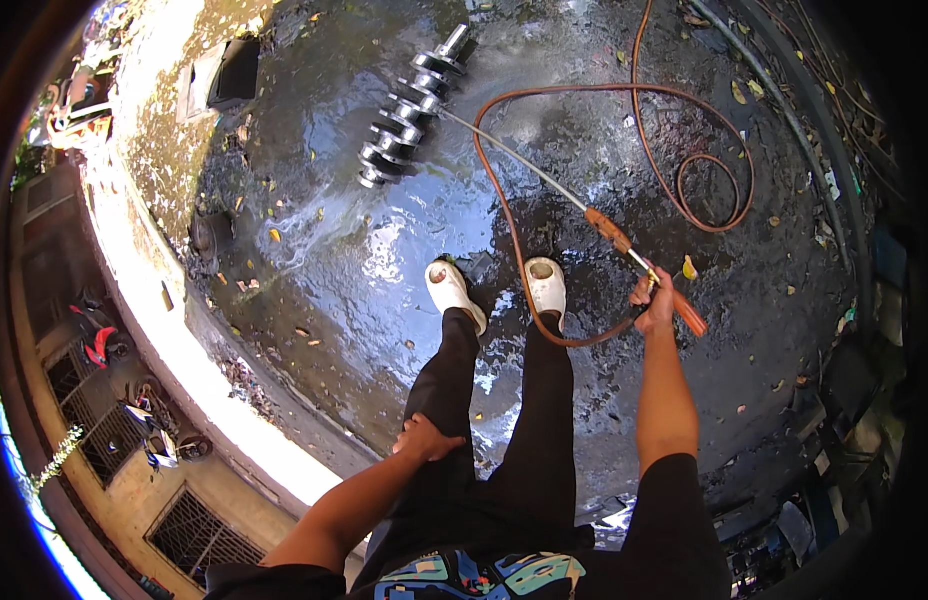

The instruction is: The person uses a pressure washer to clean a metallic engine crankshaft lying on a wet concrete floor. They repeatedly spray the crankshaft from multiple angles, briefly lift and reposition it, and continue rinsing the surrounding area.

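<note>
My right hand (656, 300) is closed round the grip of a pressure washer spray gun (609, 230) with an orange handle and a long metal lance. The lance points forward and left, its tip beside a shiny metal crankshaft (409, 118) lying aslant on the wet ground. A fine mist hangs near the tip. From the gun's grip a brown hose (505, 205) loops forward across the ground. My left hand (424, 438) rests on my left thigh, thumb apart from the fingers, holding nothing.
I stand in white clogs (546, 285) on dark, wet ground strewn with yellow leaves. The hose coils (712, 226) at the right. Grey pipes (784, 105) run along the right edge. A dark block-like object (234, 73) stands far left, and a parked motorcycle (159, 435) is beyond the sunlit strip.
</note>
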A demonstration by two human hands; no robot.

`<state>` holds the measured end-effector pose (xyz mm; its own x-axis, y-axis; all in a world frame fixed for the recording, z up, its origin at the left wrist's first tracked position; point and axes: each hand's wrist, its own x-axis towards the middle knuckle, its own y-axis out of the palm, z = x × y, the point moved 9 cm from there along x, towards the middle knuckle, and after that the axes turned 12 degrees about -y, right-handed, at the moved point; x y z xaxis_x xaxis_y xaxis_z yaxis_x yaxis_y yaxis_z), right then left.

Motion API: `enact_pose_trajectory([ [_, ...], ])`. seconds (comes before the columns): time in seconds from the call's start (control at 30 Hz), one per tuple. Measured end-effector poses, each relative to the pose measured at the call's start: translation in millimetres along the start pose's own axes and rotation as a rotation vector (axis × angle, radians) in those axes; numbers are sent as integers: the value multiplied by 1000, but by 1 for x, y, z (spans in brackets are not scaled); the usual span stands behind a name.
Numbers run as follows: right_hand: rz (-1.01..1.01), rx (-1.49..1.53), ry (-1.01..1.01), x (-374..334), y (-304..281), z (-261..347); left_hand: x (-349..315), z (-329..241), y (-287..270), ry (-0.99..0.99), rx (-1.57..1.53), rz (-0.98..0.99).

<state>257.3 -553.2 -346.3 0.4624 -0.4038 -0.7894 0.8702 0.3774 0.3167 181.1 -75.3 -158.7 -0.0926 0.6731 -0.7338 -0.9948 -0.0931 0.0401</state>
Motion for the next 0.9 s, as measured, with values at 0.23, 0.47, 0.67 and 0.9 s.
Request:
enact_pose_trajectory([
  [0.23,31,28,8,1,2,-1,1,1,-4,20,1,-3],
  [0.47,4,11,4,0,-3,-3,1,2,-6,13,0,2],
  [0.67,5,29,17,0,-4,-6,2,4,-7,20,-8,3],
  [0.9,10,12,15,-2,-1,-6,3,5,-6,13,-21,-1],
])
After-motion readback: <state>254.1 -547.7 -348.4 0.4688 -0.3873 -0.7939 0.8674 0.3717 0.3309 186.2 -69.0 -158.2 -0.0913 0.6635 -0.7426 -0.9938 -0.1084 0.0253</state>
